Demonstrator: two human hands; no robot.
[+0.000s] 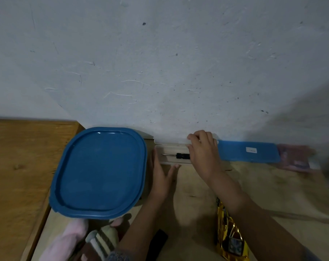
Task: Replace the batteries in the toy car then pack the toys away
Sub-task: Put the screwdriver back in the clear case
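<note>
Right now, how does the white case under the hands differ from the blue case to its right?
The white case is open, a screwdriver lying inside; the blue case shows no inside. The right hand holds the white case's lid; no hand holds the blue case. Only the blue case bears a white label. Both are slim and lie against the wall.

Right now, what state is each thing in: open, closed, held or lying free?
Large blue plastic tub: lid on, closed.
Small clear plastic case: open, lid raised.
Black-handled screwdriver: lying inside the case.
Flat blue plastic box: closed.
Gold toy car: lying free, not held.
Right hand: fingers curled over the case lid.
Left hand: flat, against the case's end.
</note>
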